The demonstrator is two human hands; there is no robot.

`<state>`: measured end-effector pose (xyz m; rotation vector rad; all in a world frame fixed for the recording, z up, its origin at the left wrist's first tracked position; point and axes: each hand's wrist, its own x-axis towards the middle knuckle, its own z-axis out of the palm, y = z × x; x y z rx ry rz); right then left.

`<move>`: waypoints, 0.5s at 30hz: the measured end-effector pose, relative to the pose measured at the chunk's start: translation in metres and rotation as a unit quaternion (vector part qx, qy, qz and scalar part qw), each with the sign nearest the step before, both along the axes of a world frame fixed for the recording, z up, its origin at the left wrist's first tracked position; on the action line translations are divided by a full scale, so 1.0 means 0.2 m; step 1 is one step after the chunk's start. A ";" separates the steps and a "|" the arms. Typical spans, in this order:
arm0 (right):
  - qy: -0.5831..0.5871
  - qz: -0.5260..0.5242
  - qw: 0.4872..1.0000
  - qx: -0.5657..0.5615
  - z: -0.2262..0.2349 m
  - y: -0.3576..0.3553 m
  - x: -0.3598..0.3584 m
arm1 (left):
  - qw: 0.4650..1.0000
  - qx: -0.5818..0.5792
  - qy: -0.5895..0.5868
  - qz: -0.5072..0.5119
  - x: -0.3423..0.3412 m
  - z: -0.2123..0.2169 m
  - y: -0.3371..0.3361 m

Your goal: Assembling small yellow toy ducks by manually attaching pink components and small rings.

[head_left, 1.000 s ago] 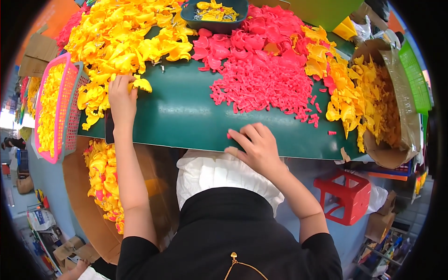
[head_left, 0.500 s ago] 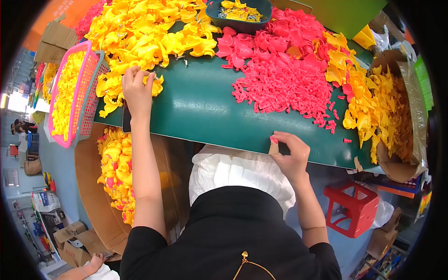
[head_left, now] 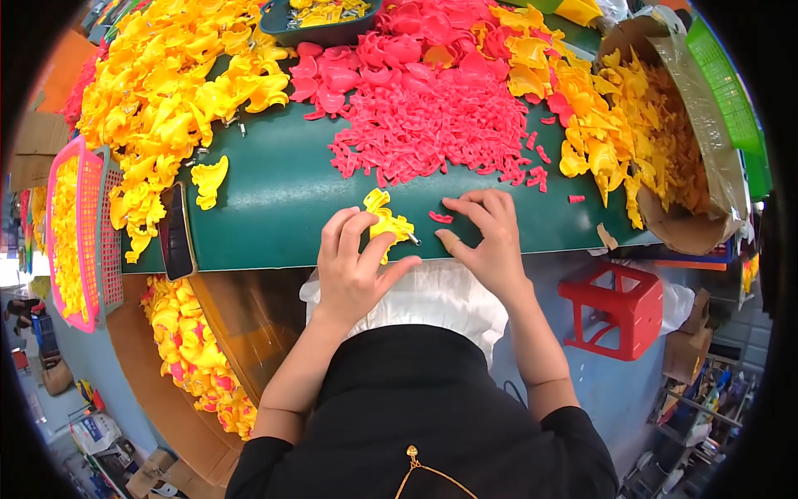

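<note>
My left hand (head_left: 353, 262) is at the table's near edge, its thumb stretched away from its fingers. Its fingertips touch a yellow moulded plastic piece (head_left: 389, 223) lying on the green table; a small metal bit (head_left: 414, 239) shows at that piece's right end. Across from it, my right hand (head_left: 490, 245) curves with thumb and fingers apart and nothing between them. Just by its fingertips lies a small red plastic strip (head_left: 440, 218). Something tan covers the tip of the right thumb.
Heaps of yellow pieces (head_left: 158, 75) and red pieces (head_left: 416, 125) cover the green table (head_left: 274, 183). A phone (head_left: 176, 233) lies at the near left edge, beside a pink basket (head_left: 83, 216). A cardboard box (head_left: 665, 191) stands right; a red stool (head_left: 619, 312) is below.
My left hand has come from the yellow heap to the table's front middle, where a yellow piece now lies. The red strip at my right fingertips now rests on the table. The view has shifted.
</note>
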<state>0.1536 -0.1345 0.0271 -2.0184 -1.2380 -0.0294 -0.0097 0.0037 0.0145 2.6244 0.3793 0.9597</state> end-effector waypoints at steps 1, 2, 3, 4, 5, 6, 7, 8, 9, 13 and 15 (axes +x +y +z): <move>0.018 0.008 1.000 0.002 0.01 -0.01 0.01 | 1.000 -0.001 0.001 -0.002 -0.01 0.02 0.00; 0.036 0.016 0.999 0.005 0.02 -0.02 0.02 | 1.000 0.000 0.027 -0.015 -0.02 0.04 0.01; 0.038 0.015 0.999 0.004 0.01 -0.01 0.03 | 0.998 0.001 0.052 -0.028 -0.03 0.05 0.02; 0.026 0.021 0.999 0.004 -0.01 -0.01 0.03 | 0.998 0.001 0.054 -0.028 -0.04 0.04 0.03; 0.013 0.026 1.000 0.003 -0.02 -0.01 0.04 | 0.997 0.025 0.073 -0.032 -0.05 0.04 0.05; 0.015 0.026 1.000 0.003 -0.03 0.00 0.03 | 0.994 0.049 0.091 -0.035 -0.06 0.04 0.05; 0.019 0.035 0.999 0.002 -0.04 0.00 0.03 | 0.994 0.049 0.093 -0.035 -0.06 0.04 0.05; 0.023 0.045 0.999 0.000 -0.04 0.02 0.02 | 0.993 0.049 0.096 -0.042 -0.05 0.04 0.05; 0.024 0.045 0.999 0.000 -0.02 0.03 0.01 | 0.993 0.049 0.099 -0.049 -0.05 0.04 0.05; -0.005 0.037 0.998 -0.058 0.03 0.05 -0.01 | 0.986 0.073 0.132 -0.071 -0.06 0.09 0.06; -0.021 0.040 0.998 -0.047 0.03 0.05 0.00 | 0.975 0.089 0.181 -0.088 -0.07 0.10 0.08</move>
